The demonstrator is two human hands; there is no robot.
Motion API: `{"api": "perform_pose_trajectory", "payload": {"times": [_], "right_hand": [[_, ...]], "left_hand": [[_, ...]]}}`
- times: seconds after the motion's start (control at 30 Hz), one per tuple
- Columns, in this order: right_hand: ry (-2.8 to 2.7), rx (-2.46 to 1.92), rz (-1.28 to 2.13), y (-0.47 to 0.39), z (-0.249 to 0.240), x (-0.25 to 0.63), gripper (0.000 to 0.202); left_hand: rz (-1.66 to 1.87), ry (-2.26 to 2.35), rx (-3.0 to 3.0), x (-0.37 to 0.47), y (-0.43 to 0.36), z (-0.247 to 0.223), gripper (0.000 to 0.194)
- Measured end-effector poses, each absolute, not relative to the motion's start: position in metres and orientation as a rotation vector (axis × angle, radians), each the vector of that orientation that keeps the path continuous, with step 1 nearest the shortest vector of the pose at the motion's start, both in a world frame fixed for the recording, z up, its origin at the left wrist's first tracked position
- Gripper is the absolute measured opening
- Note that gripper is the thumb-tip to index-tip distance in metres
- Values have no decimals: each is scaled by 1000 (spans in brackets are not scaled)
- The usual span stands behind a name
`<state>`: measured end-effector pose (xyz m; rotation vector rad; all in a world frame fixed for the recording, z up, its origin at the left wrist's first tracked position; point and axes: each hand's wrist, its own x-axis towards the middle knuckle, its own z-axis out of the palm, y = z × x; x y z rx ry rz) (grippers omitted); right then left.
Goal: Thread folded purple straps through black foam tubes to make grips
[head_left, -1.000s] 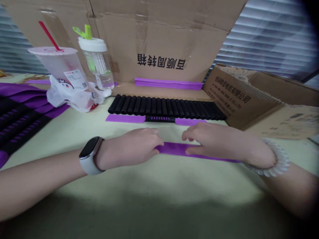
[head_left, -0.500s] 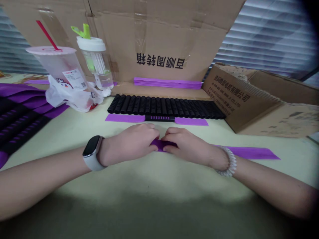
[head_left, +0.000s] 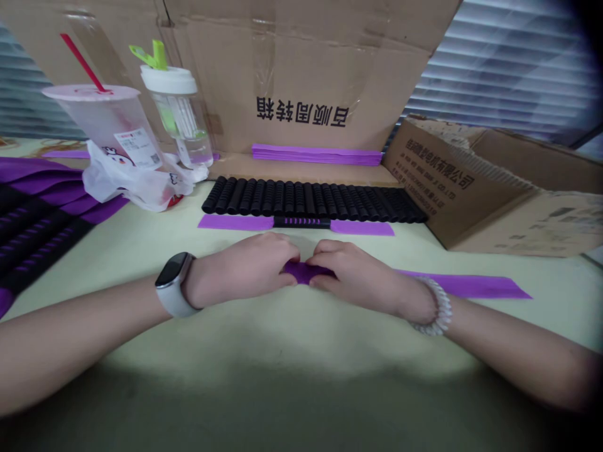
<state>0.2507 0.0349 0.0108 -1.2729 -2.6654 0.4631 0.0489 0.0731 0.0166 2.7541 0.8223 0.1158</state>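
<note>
Between my two hands is a purple strip (head_left: 301, 272), low over the table. My left hand (head_left: 257, 263) pinches its left end between thumb and fingers. Close beside it, my right hand (head_left: 351, 273) grips the strip too, with a fold showing at the fingertips. The strip's flat purple tail (head_left: 475, 285) stretches out to the right behind my right wrist. Just beyond the hands lies another purple strip (head_left: 235, 222) threaded through a black ribbed sleeve (head_left: 302, 223). Behind that is a row of black ribbed sleeves (head_left: 308, 199).
Stacked purple strips (head_left: 315, 154) lie against a large cardboard sheet (head_left: 301, 56). An open cardboard box (head_left: 438, 182) stands at right. At left are a lidded cup (head_left: 98, 113) in a plastic bag, a bottle (head_left: 181, 119) and a pile of black-and-purple straps (head_left: 42, 232).
The hands have shifted very slightly, with a small gap between their fingertips now a little wider. Both still hold the purple strip.
</note>
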Motion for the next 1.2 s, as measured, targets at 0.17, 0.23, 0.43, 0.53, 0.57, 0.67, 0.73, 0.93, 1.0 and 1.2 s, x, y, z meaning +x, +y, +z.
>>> {"api": "perform_pose_trajectory", "payload": {"times": [0.17,0.23,0.43,0.53,0.57,0.67,0.73,0.93,1.0,1.2], "right_hand": [[-2692,-1279,404,34,9,249,18],[-2697,-1278,385,34,9,249,17],[-2726,-1263,307,34,5,248,15],[-2731,-1250,248,33,2,248,14],[-2729,-1241,237,33,1,249,14],[-2734,-1226,221,34,0,249,14],[-2746,-1221,201,34,0,249,13],[-2760,-1180,156,34,-1,251,12],[-2763,-1162,159,34,-2,251,11],[-2769,-1116,130,33,-5,251,13]], "left_hand": [[112,780,2728,48,77,14,13],[116,778,2718,48,78,13,14],[137,798,2696,50,77,14,13],[121,811,2683,51,77,15,16],[114,818,2677,52,77,15,17],[99,842,2658,54,76,18,15],[94,853,2653,55,75,19,14],[97,893,2659,58,73,21,23],[106,895,2646,58,73,20,23],[145,862,2622,56,71,14,18]]}}
